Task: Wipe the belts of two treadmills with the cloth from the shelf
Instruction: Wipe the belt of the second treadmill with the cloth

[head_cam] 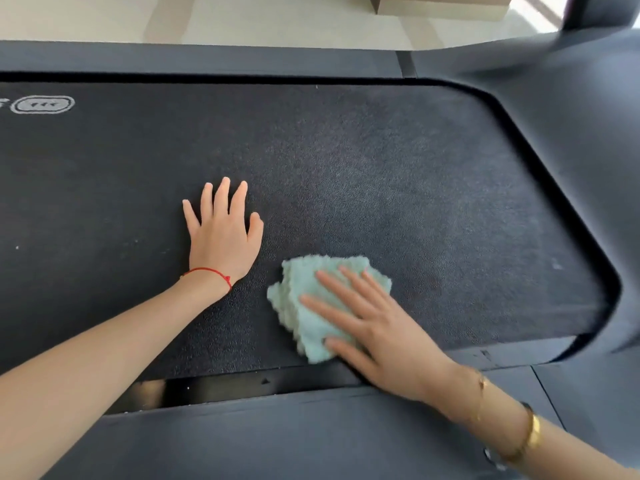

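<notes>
Right hand: the right hand lies flat with straight, spread fingers pressing down on the cloth; nothing is curled round it.
Cloth: pale green and fluffy, folded into a thick pad, lying on the belt near its close edge, with the fingers covering its right part.
Left hand: the left hand rests palm down on the bare belt just beside the cloth, fingers straight and a little apart, holding nothing.
Wrists: a red string circles the left wrist; a gold bangle sits on the right one.
Belt: dark and grainy, with a grey oval logo at its far left.
Frame: the treadmill's dark side rail runs along the near edge, and a rounded cover curves round the belt's right end.
Beyond: pale floor past the far rail.
</notes>
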Motion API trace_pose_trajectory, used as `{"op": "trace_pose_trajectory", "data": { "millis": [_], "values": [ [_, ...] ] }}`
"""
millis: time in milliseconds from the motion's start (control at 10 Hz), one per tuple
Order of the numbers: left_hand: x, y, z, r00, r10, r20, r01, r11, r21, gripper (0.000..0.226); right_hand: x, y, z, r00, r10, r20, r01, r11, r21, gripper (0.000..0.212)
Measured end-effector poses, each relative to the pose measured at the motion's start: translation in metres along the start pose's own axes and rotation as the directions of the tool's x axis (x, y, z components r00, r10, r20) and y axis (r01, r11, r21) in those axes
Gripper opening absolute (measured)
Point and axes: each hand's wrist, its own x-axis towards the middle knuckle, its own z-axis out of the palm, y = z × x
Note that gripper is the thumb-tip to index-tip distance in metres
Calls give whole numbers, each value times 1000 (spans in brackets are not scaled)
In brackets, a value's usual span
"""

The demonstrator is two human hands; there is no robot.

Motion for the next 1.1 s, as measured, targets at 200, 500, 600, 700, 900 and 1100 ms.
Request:
{"op": "trace_pose_trajectory", "data": {
  "millis": [200,500,600,700,900,1100],
  "values": [
    [-1,1,0,1000,2,13,-3,1000,18,57,10,56,-12,998,57,12,-56,998,-10,53],
    [-1,1,-1,1000,0,12,-1,1000,22,58,38,46,-2,974,205,-93,-207,978,-8,55],
    [0,1,-1,1000,2,11,-2,1000,22,58,4,28,-4,999,52,-13,-52,998,19,52],
    [0,1,-1,1000,2,17,-3,1000,29,58,5,64,-14,995,99,-22,-99,995,14,53],
    [-2,5,-2,1000,-4,7,4,1000,1,55,75,143,-30,804,569,-172,-573,819,32,55],
    [11,16,-2,998,60,25,-59,998,-16,53,70,81,-9,957,269,-106,-270,963,0,55]
  ]
}}
